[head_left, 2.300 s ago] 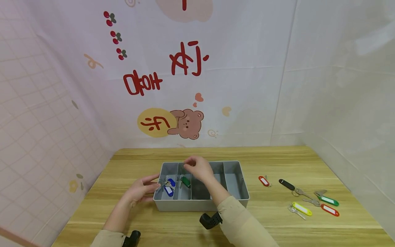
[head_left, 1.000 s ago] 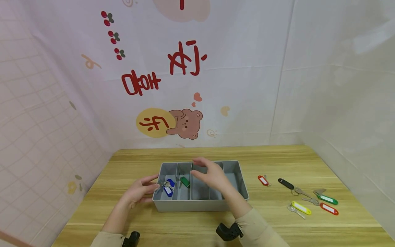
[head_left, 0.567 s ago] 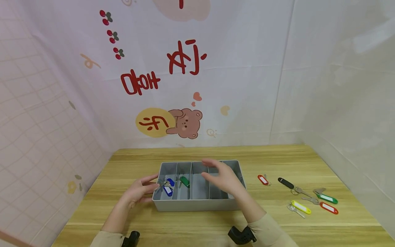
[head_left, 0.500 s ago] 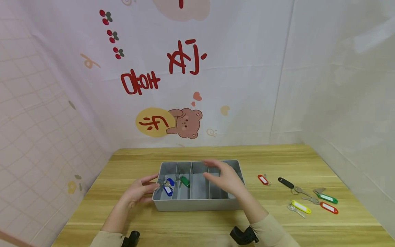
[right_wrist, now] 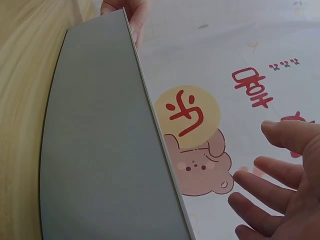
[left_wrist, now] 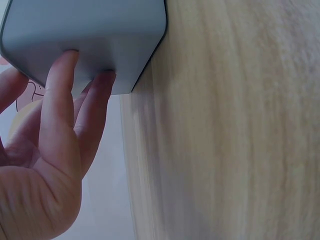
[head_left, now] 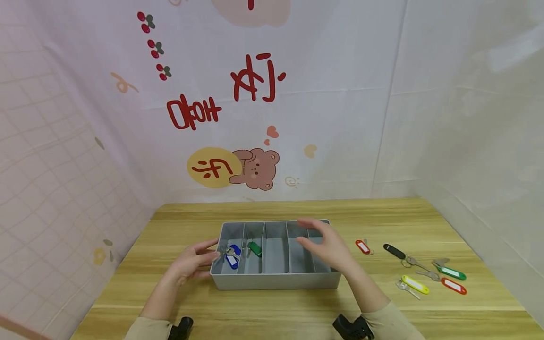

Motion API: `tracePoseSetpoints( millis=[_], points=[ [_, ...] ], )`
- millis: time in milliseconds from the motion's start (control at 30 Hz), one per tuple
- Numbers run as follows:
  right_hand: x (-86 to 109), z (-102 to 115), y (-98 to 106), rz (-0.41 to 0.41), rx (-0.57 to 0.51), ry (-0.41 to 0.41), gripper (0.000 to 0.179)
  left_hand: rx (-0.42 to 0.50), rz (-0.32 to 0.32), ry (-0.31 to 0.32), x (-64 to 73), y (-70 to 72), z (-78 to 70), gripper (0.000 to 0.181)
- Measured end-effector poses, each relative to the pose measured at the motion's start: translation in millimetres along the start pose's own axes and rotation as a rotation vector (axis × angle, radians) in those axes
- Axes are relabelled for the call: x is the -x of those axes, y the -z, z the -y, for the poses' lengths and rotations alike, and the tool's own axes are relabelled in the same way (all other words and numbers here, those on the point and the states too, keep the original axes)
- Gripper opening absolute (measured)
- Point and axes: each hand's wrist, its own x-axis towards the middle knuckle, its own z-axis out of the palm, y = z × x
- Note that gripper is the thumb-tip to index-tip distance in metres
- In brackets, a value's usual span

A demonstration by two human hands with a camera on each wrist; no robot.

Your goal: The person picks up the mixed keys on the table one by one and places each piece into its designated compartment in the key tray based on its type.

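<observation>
A grey divided box sits on the wooden table. My left hand is at its left end, fingertips touching the outer wall in the left wrist view and one tip right at the rim. Keys with blue tags lie in the leftmost compartment, and a key with a green tag is in the one beside it. Over the right-hand compartments hovers my right hand, thumb and fingers spread apart. Nothing shows between those fingers in the right wrist view.
To the right of the box lie a small red-tagged key, a black-tagged key, a yellow-tagged key, a green-tagged key and another red-tagged key. A printed curtain hangs behind the table.
My right hand has moved rightward from above the second compartment to the right-hand compartments, its thumb and fingers spreading. My left hand has stayed at the box's left end.
</observation>
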Motion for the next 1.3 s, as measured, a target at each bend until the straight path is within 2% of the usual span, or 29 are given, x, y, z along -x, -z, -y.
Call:
tracePoseSetpoints(
  millis=[333, 600, 833, 1133, 1300],
  points=[
    [13.5, -7, 13, -0.068, -0.008, 0.005, 0.044, 0.002, -0.002, 0.001, 0.0, -1.1, 0.3, 0.073],
    [25.9, -12, 25, -0.098, -0.007, -0.044, 0.044, -0.004, -0.008, -0.013, 0.8, -1.0, 0.8, 0.071],
    [35.7, -22, 35, -0.156, 0.046, -0.031, 0.044, 0.003, -0.001, -0.018, 2.1, -2.6, 0.3, 0.071],
    [49.3, -36, 45, -0.184, 0.025, -0.052, 0.041, -0.003, -0.021, -0.021, 1.6, -2.2, 2.4, 0.07],
    [56.2, -42, 51, -0.198, 0.03, -0.008, 0.042, -0.01, -0.021, -0.026, 1.4, -1.9, 2.7, 0.071]
  ],
)
